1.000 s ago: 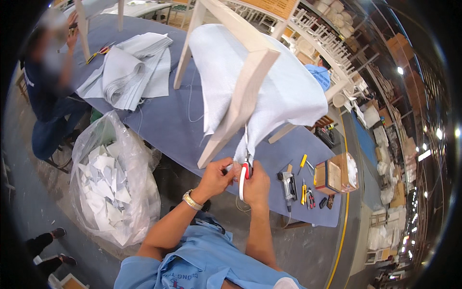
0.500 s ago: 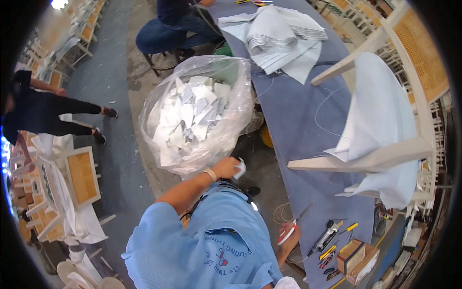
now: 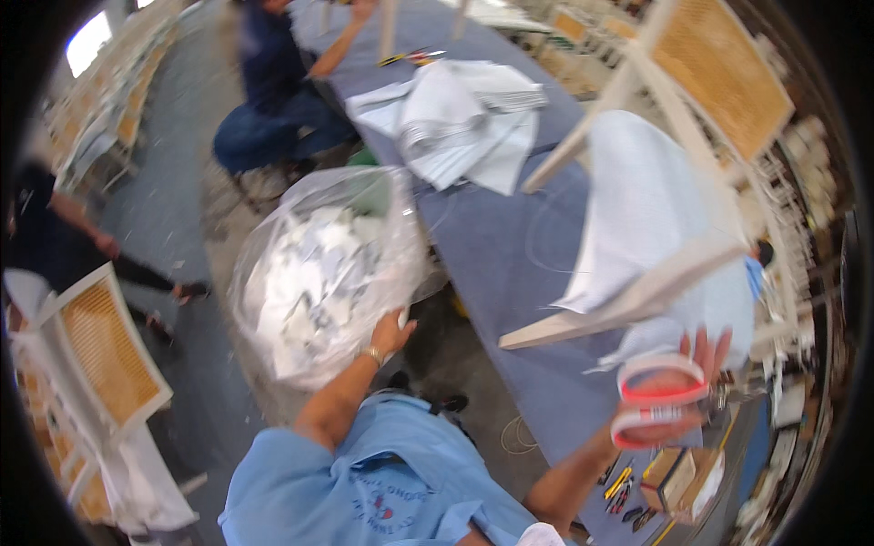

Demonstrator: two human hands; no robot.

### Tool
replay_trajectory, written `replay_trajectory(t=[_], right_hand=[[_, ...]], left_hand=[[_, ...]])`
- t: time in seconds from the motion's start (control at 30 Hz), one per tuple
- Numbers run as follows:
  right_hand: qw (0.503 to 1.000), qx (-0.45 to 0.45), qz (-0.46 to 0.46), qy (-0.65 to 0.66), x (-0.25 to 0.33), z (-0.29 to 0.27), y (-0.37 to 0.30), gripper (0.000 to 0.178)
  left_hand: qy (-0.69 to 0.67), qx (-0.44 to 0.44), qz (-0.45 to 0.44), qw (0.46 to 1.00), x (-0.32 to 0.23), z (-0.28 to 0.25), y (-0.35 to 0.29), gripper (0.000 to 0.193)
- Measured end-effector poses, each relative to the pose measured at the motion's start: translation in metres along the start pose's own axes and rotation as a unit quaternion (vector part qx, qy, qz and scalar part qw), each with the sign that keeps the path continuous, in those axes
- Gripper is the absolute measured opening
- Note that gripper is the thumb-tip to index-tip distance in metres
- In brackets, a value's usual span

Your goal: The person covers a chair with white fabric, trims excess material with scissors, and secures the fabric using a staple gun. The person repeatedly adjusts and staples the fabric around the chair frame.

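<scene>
My right hand is raised over the right part of the table, with the red-and-white handles of a pair of scissors across its palm. Its fingertips stick out beyond the handle loops, and the blades cannot be made out. At the near rim of a clear plastic bag is my left hand, thumb and fingers around a narrow white scrap, slightly blurred. White and grey scraps fill the bag. Right of it, a chair frame lies tipped on the table, pale fabric draped on it.
Stacked pale fabric sheets lie on the blue-grey table. Near its front are yellow cutters and a wooden box. A seated person works at the far end; another person stands left beside cane-panelled chairs.
My right hand has risen and moved right with the scissors, over the table. My left hand has shifted left to the bag's rim; less of the scrap shows. The whole view has turned.
</scene>
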State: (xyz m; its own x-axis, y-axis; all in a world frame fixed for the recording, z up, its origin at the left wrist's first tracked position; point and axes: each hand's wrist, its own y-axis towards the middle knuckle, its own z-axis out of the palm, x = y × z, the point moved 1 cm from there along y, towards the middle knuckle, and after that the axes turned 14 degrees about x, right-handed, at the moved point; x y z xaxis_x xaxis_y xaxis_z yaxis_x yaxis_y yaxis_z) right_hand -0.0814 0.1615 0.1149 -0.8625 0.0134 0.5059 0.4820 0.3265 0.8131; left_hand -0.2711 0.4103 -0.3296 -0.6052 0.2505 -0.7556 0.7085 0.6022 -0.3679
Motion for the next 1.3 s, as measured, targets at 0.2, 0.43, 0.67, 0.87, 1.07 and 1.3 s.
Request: replay_trajectory(t=[0.2, 0.43, 0.67, 0.87, 1.07, 1.3], right_hand=[[0.990, -0.042, -0.012, 0.131, -0.039, 0.052, 0.078, 0.077], [0.987, -0.087, -0.044, 0.125, -0.033, 0.078, 0.078, 0.075], [0.995, -0.076, -0.060, -0.019, -0.031, 0.065, 0.066, 0.074], [0.987, -0.113, -0.074, -0.087, -0.053, 0.078, 0.070, 0.076], [0.985, -0.160, 0.057, 0.009, -0.087, 0.011, 0.063, 0.072], [0.978, -0.147, -0.062, 0.136, -0.205, -0.150, 0.033, 0.067]], left_hand=[[-0.146, 0.016, 0.155, 0.977, -0.157, -0.017, 0.027, 0.054], [-0.093, -0.156, 0.561, 0.807, -0.457, -0.220, 0.078, 0.040], [0.177, 0.048, 0.512, 0.839, -0.673, -0.243, 0.105, 0.068], [-0.039, -0.037, 0.576, 0.816, -0.665, -0.222, 0.159, 0.070], [0.120, -0.178, 0.528, 0.822, -0.681, -0.178, 0.138, 0.055], [0.121, -0.254, 0.529, 0.801, -0.671, -0.108, 0.016, 0.051]])
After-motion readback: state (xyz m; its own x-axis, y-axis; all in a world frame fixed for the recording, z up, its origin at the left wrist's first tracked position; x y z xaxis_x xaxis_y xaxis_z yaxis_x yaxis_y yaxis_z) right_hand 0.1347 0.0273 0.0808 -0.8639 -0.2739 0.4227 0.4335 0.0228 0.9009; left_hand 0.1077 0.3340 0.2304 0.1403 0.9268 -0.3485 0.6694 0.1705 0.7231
